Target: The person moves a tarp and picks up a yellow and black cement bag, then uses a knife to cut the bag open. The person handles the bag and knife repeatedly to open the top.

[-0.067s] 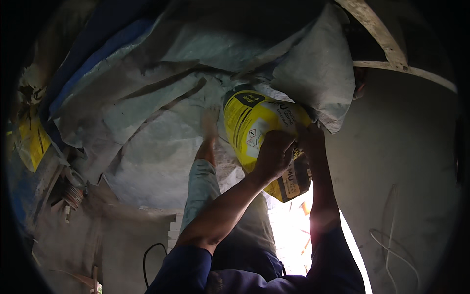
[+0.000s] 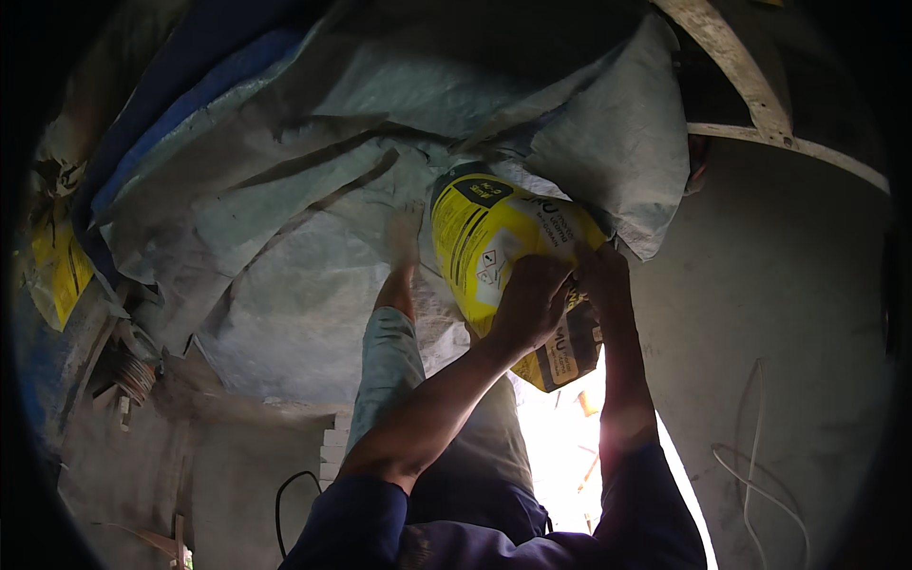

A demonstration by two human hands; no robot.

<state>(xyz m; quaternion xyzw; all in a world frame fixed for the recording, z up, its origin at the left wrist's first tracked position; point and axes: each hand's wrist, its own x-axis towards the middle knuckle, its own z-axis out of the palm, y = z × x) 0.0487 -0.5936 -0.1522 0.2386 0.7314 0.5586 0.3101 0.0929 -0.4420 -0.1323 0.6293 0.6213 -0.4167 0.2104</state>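
Note:
A full yellow and dark grey sack point(image 2: 465, 237) with printed panels stands tilted in front of me, next to my bare foot. My left hand point(image 2: 534, 296) is closed on the sack's near right edge, its fingers pinched together. Close beside it, my right hand point(image 2: 602, 275) is also closed on that edge, a little farther right. The fingertips of both hands are partly hidden, and the sack's edge between them is in shadow. Below the hands, a darker end of the sack hangs down toward the bright opening.
A crumpled grey tarp point(image 2: 313, 313) spreads under and beyond the sack, with a blue sheet point(image 2: 204, 109) at far left. Another yellow bag point(image 2: 62, 271) lies by the left edge. Wooden pieces point(image 2: 727, 62) are at top right. A white cable point(image 2: 750, 484) lies at lower right.

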